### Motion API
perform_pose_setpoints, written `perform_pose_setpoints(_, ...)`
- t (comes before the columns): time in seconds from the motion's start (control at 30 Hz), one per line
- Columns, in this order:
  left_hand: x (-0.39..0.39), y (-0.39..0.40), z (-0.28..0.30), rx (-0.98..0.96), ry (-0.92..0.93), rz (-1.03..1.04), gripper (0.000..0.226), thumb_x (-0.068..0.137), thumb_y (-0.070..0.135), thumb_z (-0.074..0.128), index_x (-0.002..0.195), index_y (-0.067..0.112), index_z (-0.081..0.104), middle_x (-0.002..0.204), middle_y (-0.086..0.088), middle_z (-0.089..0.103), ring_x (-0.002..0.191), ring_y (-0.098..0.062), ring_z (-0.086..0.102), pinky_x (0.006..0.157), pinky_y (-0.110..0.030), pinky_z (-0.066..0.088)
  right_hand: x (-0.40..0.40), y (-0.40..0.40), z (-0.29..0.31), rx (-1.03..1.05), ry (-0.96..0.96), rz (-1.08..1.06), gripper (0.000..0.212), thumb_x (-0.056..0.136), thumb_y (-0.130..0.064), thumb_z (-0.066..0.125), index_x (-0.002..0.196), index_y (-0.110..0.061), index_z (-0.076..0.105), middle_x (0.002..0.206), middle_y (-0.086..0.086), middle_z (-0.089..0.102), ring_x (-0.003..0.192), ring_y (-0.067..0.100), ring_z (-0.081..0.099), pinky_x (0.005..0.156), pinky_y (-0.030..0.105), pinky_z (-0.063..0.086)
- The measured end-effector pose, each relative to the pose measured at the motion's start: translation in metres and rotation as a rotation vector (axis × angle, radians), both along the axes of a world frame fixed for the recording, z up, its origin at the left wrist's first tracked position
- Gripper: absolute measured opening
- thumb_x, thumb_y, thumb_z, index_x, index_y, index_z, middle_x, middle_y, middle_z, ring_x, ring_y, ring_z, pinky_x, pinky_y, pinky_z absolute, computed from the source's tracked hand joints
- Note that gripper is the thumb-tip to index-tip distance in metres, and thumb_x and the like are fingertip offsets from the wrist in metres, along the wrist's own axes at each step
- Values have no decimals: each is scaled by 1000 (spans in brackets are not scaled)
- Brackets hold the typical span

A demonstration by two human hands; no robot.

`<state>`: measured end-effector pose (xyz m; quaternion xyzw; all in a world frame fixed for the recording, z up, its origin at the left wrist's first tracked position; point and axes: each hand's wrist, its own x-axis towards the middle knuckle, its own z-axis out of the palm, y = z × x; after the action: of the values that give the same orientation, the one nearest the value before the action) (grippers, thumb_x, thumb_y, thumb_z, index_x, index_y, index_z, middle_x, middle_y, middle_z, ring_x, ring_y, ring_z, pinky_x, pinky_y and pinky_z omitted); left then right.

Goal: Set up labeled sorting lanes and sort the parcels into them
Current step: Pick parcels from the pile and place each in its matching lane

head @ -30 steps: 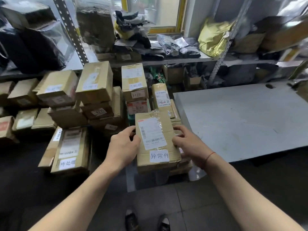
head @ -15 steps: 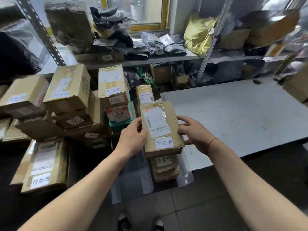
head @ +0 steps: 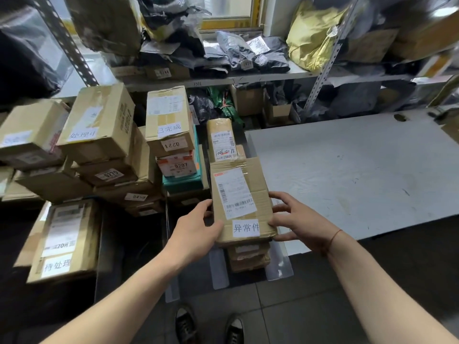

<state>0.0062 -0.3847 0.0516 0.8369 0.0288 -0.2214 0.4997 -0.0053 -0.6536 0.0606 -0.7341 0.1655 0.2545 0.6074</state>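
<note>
A flat brown cardboard parcel (head: 239, 197) with a shipping sticker and a white label reading 异常件 lies on top of a short stack of similar parcels (head: 248, 256). My left hand (head: 193, 232) grips its left edge, thumb on the top face. My right hand (head: 295, 219) holds its right edge with fingers spread along the side. To the left stand other labeled stacks: a box marked 已完成 (head: 169, 122), a box marked 处理中 (head: 99, 122) and a box marked 待处理 (head: 64, 239).
A grey table (head: 347, 170) fills the right side, its near-left corner beside the stack. Metal shelving (head: 323, 70) behind holds grey and yellow mailer bags. A long parcel (head: 222, 142) lies behind the held one. My shoes (head: 208, 326) stand on the tiled floor.
The parcel I hold with both hands has come down closer to the stack beneath it. My view has shifted slightly; the hands keep the same grip.
</note>
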Motion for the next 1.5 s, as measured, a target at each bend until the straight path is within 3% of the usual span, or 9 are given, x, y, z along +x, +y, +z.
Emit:
perform_pose_setpoints(0.13, 7, -6, 13, -39, -59, 4, 48, 98, 39, 70, 138, 59, 50, 129, 18, 69, 115, -4, 68, 95, -36, 62, 6, 2, 9, 6, -70, 8, 66, 97, 1, 64, 151, -34, 50, 129, 8, 67, 111, 22, 74, 86, 44, 66)
perform_pose_setpoints(0.27, 38, -17, 32, 57, -209, 39, 51, 103, 36, 63, 152, 41, 48, 130, 19, 60, 115, -1, 59, 96, -19, 48, 39, 6, 29, 2, -172, -8, 62, 100, 4, 57, 147, -37, 54, 123, 5, 73, 105, 18, 76, 82, 37, 66)
perform_pose_setpoints(0.43, 94, -38, 36, 139, -400, 86, 38, 108, 25, 56, 146, 25, 53, 142, 4, 65, 128, -17, 63, 95, -24, 47, 107, 11, 31, -27, -241, -56, 65, 100, 4, 55, 156, -29, 48, 114, 2, 80, 100, 17, 77, 80, 38, 65)
perform_pose_setpoints(0.6, 129, -43, 28, 336, -480, 56, 31, 109, 22, 50, 139, 17, 57, 134, -8, 69, 119, -32, 66, 95, -42, 52, 151, 15, 24, -42, -228, -35, 60, 104, -3, 55, 156, -31, 45, 108, 1, 81, 98, 14, 77, 73, 33, 63)
perform_pose_setpoints(0.87, 129, -42, 6, 373, -393, -48, 27, 110, 24, 49, 135, 21, 58, 138, -4, 66, 124, -28, 62, 95, -38, 50, 154, 20, 1, -12, -139, -46, 58, 105, -3, 52, 155, -31, 46, 112, 3, 78, 99, 12, 74, 65, 27, 62)
perform_pose_setpoints(1.0, 129, -42, 9, 317, -389, -33, 35, 110, 24, 49, 145, 22, 55, 148, -1, 61, 134, -27, 56, 106, -37, 47, 155, 16, -2, -31, -148, -48, 57, 106, -8, 53, 157, -32, 45, 115, 2, 78, 106, 14, 72, 68, 28, 61)
perform_pose_setpoints(1.13, 128, -43, 10, 324, -389, -29, 33, 110, 23, 49, 143, 20, 56, 146, -4, 62, 133, -27, 57, 98, -30, 42, 155, 18, -1, -46, -149, -28, 55, 107, -12, 53, 156, -34, 44, 117, 2, 76, 110, 14, 70, 71, 28, 61)
perform_pose_setpoints(1.23, 128, -41, 10, 307, -381, -42, 37, 111, 23, 49, 147, 21, 54, 149, -3, 60, 135, -26, 55, 104, -33, 43, 155, 19, -1, -58, -139, -32, 52, 107, -12, 53, 156, -30, 44, 122, 3, 74, 113, 16, 68, 72, 28, 60)
perform_pose_setpoints(1.5, 124, -31, 15, 297, -405, -46, 41, 110, 23, 52, 150, 17, 51, 151, -4, 57, 140, -26, 51, 109, -38, 44, 148, 21, -5, -92, -120, -56, 56, 109, -24, 55, 161, -21, 36, 145, 10, 61, 132, 28, 58, 101, 47, 55)
